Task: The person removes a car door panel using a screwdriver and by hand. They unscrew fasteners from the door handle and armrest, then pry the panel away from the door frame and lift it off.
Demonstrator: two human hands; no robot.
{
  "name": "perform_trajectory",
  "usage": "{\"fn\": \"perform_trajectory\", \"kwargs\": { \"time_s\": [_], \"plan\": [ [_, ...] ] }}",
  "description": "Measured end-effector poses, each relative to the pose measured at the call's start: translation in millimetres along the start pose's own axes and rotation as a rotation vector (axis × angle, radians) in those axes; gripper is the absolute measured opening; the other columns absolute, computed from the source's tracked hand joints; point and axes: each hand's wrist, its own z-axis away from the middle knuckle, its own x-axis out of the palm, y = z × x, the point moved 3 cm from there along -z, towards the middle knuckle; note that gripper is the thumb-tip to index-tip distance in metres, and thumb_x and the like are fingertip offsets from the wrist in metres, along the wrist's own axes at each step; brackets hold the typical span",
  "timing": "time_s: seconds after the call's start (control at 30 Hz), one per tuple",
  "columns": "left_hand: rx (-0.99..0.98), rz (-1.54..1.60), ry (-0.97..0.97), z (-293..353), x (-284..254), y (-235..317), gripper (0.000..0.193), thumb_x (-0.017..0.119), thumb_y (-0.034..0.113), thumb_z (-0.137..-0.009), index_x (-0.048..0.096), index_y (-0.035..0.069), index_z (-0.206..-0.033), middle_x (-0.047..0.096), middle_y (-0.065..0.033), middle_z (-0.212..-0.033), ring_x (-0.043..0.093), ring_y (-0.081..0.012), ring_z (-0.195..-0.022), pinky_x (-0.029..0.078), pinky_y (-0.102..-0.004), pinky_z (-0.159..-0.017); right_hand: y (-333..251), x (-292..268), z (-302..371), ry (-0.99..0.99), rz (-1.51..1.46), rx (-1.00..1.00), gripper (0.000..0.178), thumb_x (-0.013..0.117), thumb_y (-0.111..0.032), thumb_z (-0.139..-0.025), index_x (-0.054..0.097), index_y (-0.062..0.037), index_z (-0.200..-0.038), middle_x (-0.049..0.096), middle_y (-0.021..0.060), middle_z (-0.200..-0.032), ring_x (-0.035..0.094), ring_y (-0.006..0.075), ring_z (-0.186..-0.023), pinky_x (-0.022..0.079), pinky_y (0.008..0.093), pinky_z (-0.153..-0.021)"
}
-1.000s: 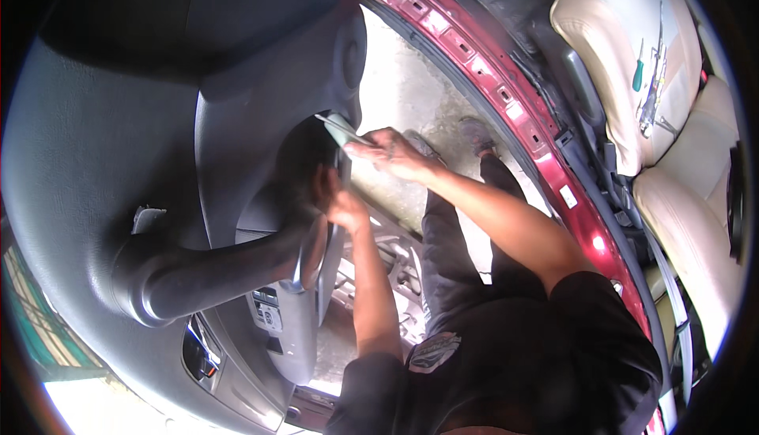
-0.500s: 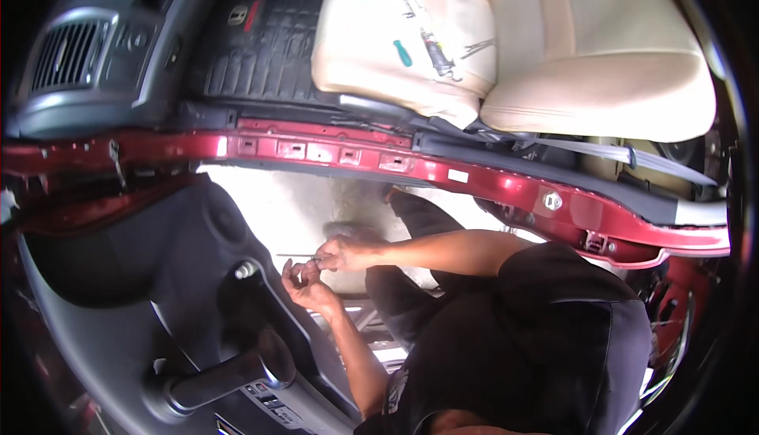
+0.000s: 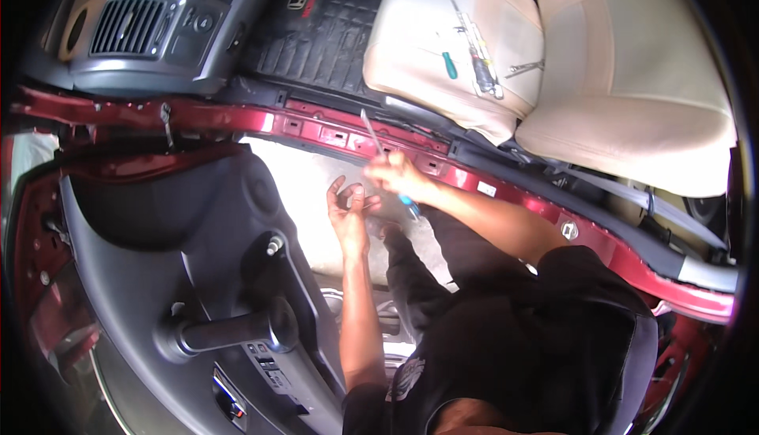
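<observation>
My right hand (image 3: 398, 175) is closed around a screwdriver. Its blue handle (image 3: 409, 204) sticks out below my fist, and its thin metal shaft (image 3: 371, 130) points up and forward toward the red door sill. Just left of it my left hand (image 3: 349, 215) is raised, fingers apart and loosely curled. I see nothing held in it, though a very small item in the palm would be hidden. Both hands are over the gap between the car body and the opened door.
On the left stands the dark door panel (image 3: 142, 221) with its pull handle (image 3: 229, 332). The red sill (image 3: 356, 138) runs across ahead. Beyond it, a beige seat (image 3: 411, 32) carries a green-handled screwdriver (image 3: 449, 65), a longer tool (image 3: 481, 71) and metal tools (image 3: 525, 67).
My hands were together, with a thin shaft between them pointing left. They have moved apart and forward; the screwdriver now points up toward the sill. The whole view has shifted too.
</observation>
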Motion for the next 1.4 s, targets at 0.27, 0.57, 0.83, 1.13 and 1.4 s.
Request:
{"fn": "perform_trajectory", "kwargs": {
  "time_s": [0.27,0.57,0.83,1.13,1.4],
  "plan": [
    [-0.344,-0.039,0.179,63,-81,-153,0.043,0.068,0.009,-0.099,0.052,0.001,-0.138,0.064,-0.0127,-0.106,0.070,-0.0213,-0.076,0.061,-0.0310,-0.061,28,-40,-291,0.405,0.655,-0.075,0.023,0.057,-0.014,-0.093,0.075,0.0003,-0.087,0.073,0.0187,-0.078,0.069,0.0251,-0.062,0.055,0.0400,-0.057],
    [-0.568,-0.149,0.494,225,-192,-274,0.036,0.061,0.006,-0.098,0.055,-0.006,-0.131,0.069,-0.0164,-0.096,0.070,-0.0205,-0.067,0.059,-0.0309,-0.053,28,-66,-360,0.521,0.913,-0.056,0.027,0.056,-0.020,-0.093,0.069,0.0002,-0.105,0.073,0.0226,-0.096,0.075,0.0319,-0.085,0.061,0.0402,-0.080],
    [-0.283,-0.274,0.282,156,-114,-187,0.030,0.067,0.010,-0.099,0.062,-0.002,-0.127,0.070,-0.0108,-0.103,0.069,-0.0148,-0.078,0.057,-0.0276,-0.065,10,-37,-220,0.376,0.321,-0.279,0.049,0.046,-0.010,-0.101,0.046,0.0006,-0.150,0.066,0.0225,-0.120,0.071,0.0187,-0.077,0.054,0.0280,-0.061],
    [0.700,-0.472,0.022,175,27,141,0.024,0.073,0.008,-0.088,0.072,-0.004,-0.109,0.069,-0.0184,-0.109,0.066,-0.0286,-0.102,0.053,-0.0385,-0.093,-29,-49,-47,-0.008,0.253,-0.058,0.032,0.062,-0.021,-0.103,0.061,0.0002,-0.126,0.062,0.0001,-0.079,0.055,0.0072,-0.060,0.045,0.0234,-0.053],
    [1.545,-0.312,-0.126,287,53,254,0.046,0.063,0.038,-0.098,0.063,0.000,-0.126,0.062,-0.0170,-0.114,0.066,-0.0291,-0.093,0.058,-0.0364,-0.078,-133,-172,-80,0.417,0.999,-0.742,0.027,0.056,-0.013,-0.093,0.074,-0.0053,-0.112,0.075,0.0108,-0.092,0.067,0.0187,-0.077,0.054,0.0334,-0.068]
  ]
}}
